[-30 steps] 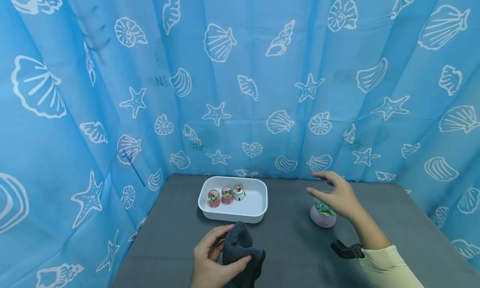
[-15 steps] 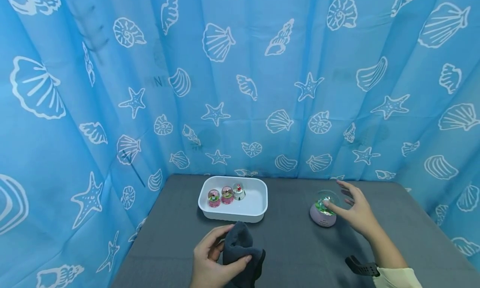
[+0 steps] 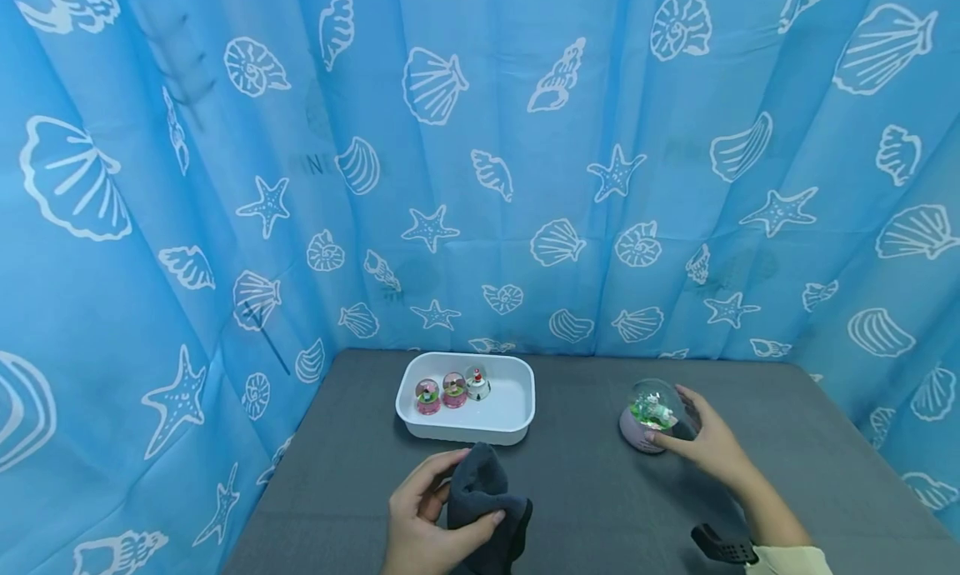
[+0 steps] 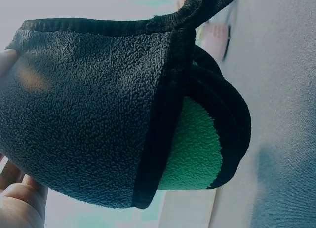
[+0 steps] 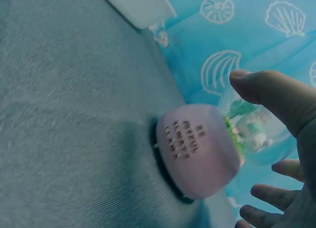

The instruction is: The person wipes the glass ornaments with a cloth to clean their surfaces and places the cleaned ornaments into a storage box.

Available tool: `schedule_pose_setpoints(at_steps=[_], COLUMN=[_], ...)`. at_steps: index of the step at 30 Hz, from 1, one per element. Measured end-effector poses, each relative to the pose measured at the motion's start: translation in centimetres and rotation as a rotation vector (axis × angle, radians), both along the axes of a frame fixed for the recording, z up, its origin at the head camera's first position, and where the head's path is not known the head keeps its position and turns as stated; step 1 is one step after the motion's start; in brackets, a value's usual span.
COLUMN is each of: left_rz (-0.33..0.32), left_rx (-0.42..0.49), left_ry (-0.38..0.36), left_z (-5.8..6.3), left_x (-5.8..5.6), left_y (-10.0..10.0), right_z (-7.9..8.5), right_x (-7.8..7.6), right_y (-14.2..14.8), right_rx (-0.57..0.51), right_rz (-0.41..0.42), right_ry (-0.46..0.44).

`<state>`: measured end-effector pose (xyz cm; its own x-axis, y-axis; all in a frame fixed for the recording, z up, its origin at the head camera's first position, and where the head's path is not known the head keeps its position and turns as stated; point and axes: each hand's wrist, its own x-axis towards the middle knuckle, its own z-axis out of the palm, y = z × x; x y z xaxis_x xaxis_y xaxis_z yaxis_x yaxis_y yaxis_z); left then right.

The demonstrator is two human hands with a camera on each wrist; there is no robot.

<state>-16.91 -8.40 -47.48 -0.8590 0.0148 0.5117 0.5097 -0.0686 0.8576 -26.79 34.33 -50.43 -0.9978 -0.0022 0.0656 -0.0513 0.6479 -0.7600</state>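
My left hand (image 3: 431,508) grips a dark grey cloth (image 3: 480,492) with black edging, thumb in front and fingers behind. In the left wrist view the cloth (image 4: 89,109) fills much of the picture, and a green part (image 4: 195,149) shows at its fold. My right hand (image 3: 712,442) is at the right side of a large snow globe (image 3: 637,432) standing on the table, with a lilac base and clear dome. In the right wrist view the thumb overlaps the dome near the globe's base (image 5: 197,149), while the other fingers are spread beyond it; firm contact cannot be made out.
A white tray (image 3: 513,400) stands at the back left of the grey-covered table (image 3: 577,508). Inside it are two small pink snow globes (image 3: 428,397) and one white one (image 3: 477,383). A blue shell-patterned curtain (image 3: 480,183) encloses the table behind and at the sides.
My right hand has moved from above and in front of the large snow globe to its right side, lower down. My left hand still holds the cloth in the same place.
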Motion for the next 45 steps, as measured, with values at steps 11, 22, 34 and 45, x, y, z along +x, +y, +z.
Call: schedule_pose_setpoints(at_steps=[11, 22, 34, 45], left_rz=[0.002, -0.005, 0.008, -0.015], left_rx=[0.009, 0.021, 0.027, 0.038], left_ry=[-0.024, -0.092, -0.167, -0.185], left_z=[0.0, 0.2, 0.3, 0.4], left_x=[0.0, 0.1, 0.4, 0.4], left_y=[-0.1, -0.2, -0.1, -0.1], right_z=[-1.9, -2.3, -2.5, -2.7], right_x=[-0.2, -0.5, -1.1, -1.4], right_y=[0.4, -0.1, -0.5, -0.5], right_rx=[0.099, 0.102, 0.096, 0.091], right_rz=[-0.029, -0.034, -0.032, -0.016], right_ry=[-0.068, -0.05, -0.046, -0.047])
